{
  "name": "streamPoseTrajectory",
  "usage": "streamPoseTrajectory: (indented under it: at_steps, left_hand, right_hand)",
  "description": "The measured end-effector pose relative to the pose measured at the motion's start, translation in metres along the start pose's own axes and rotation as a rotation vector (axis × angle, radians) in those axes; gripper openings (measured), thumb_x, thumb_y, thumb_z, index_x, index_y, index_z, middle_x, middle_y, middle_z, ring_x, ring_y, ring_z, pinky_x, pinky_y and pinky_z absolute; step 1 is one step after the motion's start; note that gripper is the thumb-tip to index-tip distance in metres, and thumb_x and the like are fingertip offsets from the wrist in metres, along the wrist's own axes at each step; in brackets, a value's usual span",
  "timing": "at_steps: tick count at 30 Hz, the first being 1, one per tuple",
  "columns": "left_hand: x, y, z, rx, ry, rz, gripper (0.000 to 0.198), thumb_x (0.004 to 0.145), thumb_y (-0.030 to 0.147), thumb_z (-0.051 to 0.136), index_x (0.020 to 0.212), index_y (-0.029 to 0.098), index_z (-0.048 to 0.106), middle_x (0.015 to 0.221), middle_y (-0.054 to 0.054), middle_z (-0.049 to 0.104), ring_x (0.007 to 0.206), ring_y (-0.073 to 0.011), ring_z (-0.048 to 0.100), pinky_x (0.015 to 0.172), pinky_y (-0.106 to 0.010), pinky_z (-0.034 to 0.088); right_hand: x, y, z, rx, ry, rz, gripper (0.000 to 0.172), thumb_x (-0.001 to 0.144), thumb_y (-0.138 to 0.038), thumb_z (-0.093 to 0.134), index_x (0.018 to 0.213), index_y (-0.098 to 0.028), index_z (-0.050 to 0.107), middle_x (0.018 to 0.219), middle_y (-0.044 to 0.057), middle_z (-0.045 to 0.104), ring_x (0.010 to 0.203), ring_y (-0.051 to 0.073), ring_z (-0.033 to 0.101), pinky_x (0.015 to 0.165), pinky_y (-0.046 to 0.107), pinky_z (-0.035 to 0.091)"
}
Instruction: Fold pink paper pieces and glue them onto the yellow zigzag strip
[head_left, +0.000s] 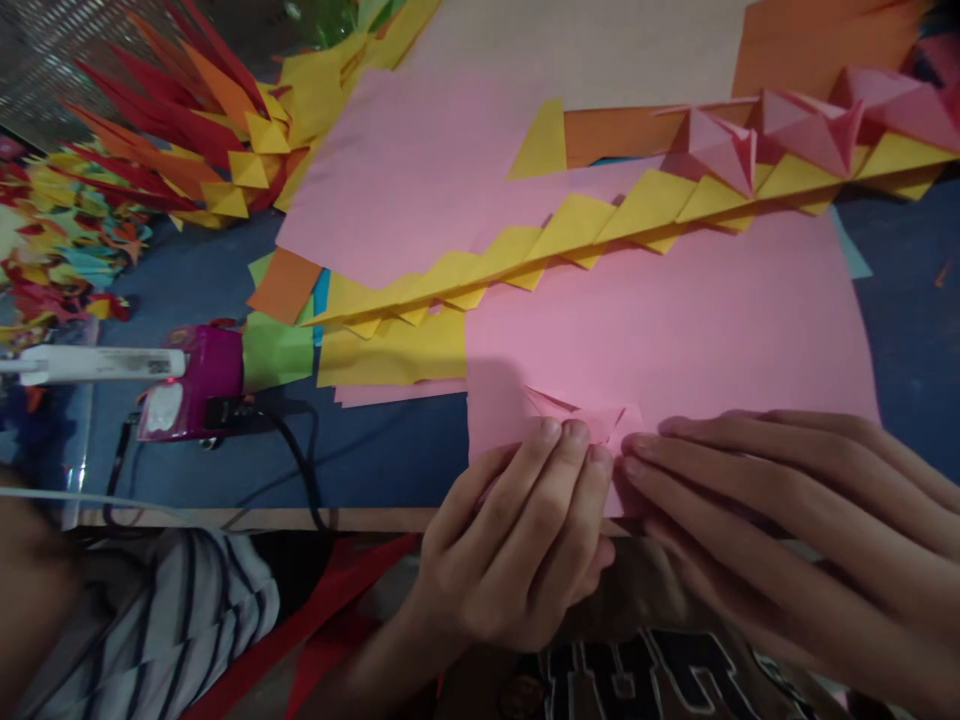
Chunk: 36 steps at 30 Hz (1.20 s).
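Observed left hand curled closed over folded paper, by near edge of surface. Noted right hand unclenched, with fingers extended to paper's right end.

A papercraft work area is suggested, though whether home, classroom or workshop cannot be told: on a blue counter, coloured sheets, a small folded pink paper and a zigzag yellow strip are laid out, while a spiky folded model and heaped paper bits are seen far left
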<state>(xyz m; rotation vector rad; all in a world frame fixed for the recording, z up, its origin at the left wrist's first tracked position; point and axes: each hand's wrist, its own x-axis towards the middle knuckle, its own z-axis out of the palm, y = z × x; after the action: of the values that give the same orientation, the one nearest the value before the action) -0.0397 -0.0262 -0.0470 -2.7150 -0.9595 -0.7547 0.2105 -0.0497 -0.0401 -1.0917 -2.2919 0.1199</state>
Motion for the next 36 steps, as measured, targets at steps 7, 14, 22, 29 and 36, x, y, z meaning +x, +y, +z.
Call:
streamPoseTrajectory:
  at_steps: [7, 14, 22, 29, 36]
  left_hand:
    - [-0.0045, -0.0017, 0.0007, -0.054, -0.035, 0.005, 0.043, 0.113, 0.027, 0.049, 0.143, 0.004, 0.069, 0.143, -0.015, 0.075, 0.144, -0.0270, 0.064, 0.114, -0.040, 0.053]
    - [-0.0054, -0.0043, -0.0021, -0.068, -0.074, 0.030, 0.038, 0.115, 0.029, 0.053, 0.142, 0.010, 0.070, 0.147, -0.009, 0.072, 0.145, -0.0264, 0.063, 0.116, -0.041, 0.051]
    - [-0.0028, 0.0002, 0.0011, -0.088, -0.027, -0.086, 0.047, 0.116, 0.037, 0.048, 0.143, 0.003, 0.066, 0.143, -0.019, 0.073, 0.147, -0.0278, 0.062, 0.116, -0.042, 0.051]
    - [-0.0050, -0.0031, -0.0022, -0.128, -0.043, -0.040, 0.032, 0.114, 0.028, 0.051, 0.135, 0.010, 0.068, 0.142, -0.019, 0.074, 0.149, -0.0309, 0.061, 0.117, -0.045, 0.051]
    - [-0.0066, -0.0048, -0.0009, -0.082, -0.065, -0.008, 0.036, 0.116, 0.032, 0.050, 0.137, 0.010, 0.070, 0.144, -0.016, 0.073, 0.149, -0.0306, 0.061, 0.120, -0.044, 0.049]
  right_hand:
    - [0.0027, -0.0031, 0.0016, -0.006, 0.021, 0.047, 0.035, 0.099, -0.015, 0.075, 0.134, -0.016, 0.075, 0.138, 0.001, 0.077, 0.126, 0.026, 0.069, 0.110, 0.048, 0.053]
    - [-0.0026, 0.0004, 0.0022, 0.001, 0.015, 0.013, 0.045, 0.099, -0.015, 0.075, 0.143, -0.017, 0.071, 0.143, 0.002, 0.074, 0.129, 0.027, 0.068, 0.114, 0.049, 0.051]
    - [-0.0017, 0.0006, 0.0023, 0.023, 0.037, 0.017, 0.044, 0.098, -0.013, 0.077, 0.142, -0.014, 0.071, 0.138, 0.004, 0.076, 0.127, 0.027, 0.068, 0.112, 0.047, 0.051]
    - [0.0022, 0.0032, 0.0023, -0.010, 0.015, -0.006, 0.039, 0.099, -0.014, 0.072, 0.138, -0.010, 0.072, 0.134, 0.007, 0.078, 0.127, 0.030, 0.067, 0.111, 0.047, 0.049]
    - [0.0004, 0.0049, -0.0002, -0.023, 0.010, -0.034, 0.042, 0.097, -0.015, 0.076, 0.139, -0.011, 0.072, 0.129, 0.006, 0.080, 0.124, 0.030, 0.068, 0.110, 0.046, 0.049]
